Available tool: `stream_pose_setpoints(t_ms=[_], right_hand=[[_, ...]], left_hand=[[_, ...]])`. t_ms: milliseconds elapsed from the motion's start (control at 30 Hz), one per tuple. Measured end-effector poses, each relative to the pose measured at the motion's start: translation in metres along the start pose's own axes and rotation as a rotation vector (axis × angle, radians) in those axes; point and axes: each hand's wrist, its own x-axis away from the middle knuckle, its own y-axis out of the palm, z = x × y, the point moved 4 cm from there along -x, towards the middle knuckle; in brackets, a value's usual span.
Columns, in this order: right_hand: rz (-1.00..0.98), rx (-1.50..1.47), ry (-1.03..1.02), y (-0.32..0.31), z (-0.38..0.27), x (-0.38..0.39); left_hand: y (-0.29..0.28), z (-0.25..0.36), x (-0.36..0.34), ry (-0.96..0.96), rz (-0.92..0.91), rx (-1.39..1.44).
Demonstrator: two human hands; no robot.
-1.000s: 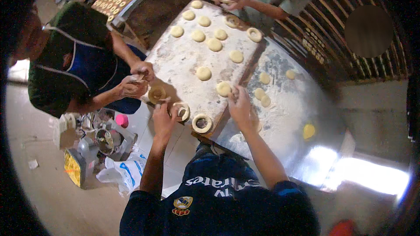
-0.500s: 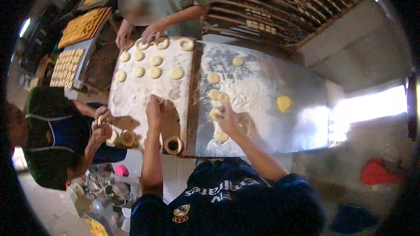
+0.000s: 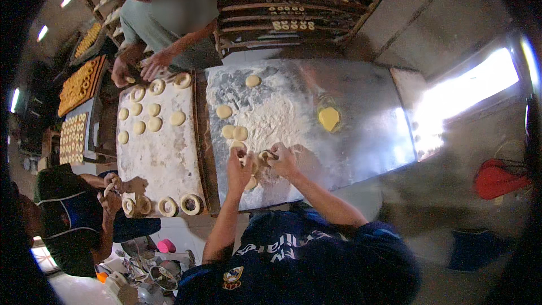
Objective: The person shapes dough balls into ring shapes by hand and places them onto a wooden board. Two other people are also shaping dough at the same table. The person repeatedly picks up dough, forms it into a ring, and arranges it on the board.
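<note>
Dough piece [image 3: 265, 156]: lying between both hands, low over the floured near-left part of the metal table [image 3: 361, 147]; hiding mostly behind fingers.

Right hand [image 3: 280, 159]: leaning in from the lower right; holding thumb and fingertips nearly together, apparently pinching a pale edge of the dough piece.

Left hand [image 3: 240, 165]: bending in from below, near the right hand; showing something pale by the fingertips, but not showing the width of the gap, nor any sure hold; cannot tell more.

Far dough disc [image 3: 237, 144]: resting just beyond the left hand.

Near dough disc [image 3: 250, 182]: lying just below the left hand, partly hidden.

Overlapping dough discs [image 3: 240, 133]: resting slightly farther off.

Yellow lump [image 3: 328, 118]: sitting well apart, to the right.

Floured board [image 3: 161, 169]: adjoining at left, bearing more discs, with dough rings [image 3: 167, 206] along the near edge.

Risks, by judgement: possibly tearing or thinning on one side, from pulling unevenly; possibly slipping loose, from pinching with floury fingertips; possibly denting the far dough disc, from crowding so close.

Bearing of the dough piece: presenting no distinct end, so pointing nowhere readable.

Long axis: not showing; cannot tell behind the fingers.
</note>
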Motion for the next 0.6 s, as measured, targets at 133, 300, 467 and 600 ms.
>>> stream_pose_setpoints(t_ms=[133, 300, 467, 600], right_hand=[[-0.083, -0.634, 0.167, -0.022, 0.0, 0.017], [0.158, -0.318, -0.054, -0.079, -0.011, 0.018], [0.033, -0.596, -0.024, -0.115, 0.0, 0.015], [-0.163, -1.087, 0.28, -0.131, 0.016, 0.014]], left_hand=[[0.06, 0.013, 0.024, -0.348, -0.235, 0.708], [0.099, 0.06, 0.034, -0.131, -0.113, 0.717], [0.122, 0.116, 0.036, 0.119, -0.053, 0.616], [0.138, 0.147, 0.041, -0.138, -0.108, 0.854]])
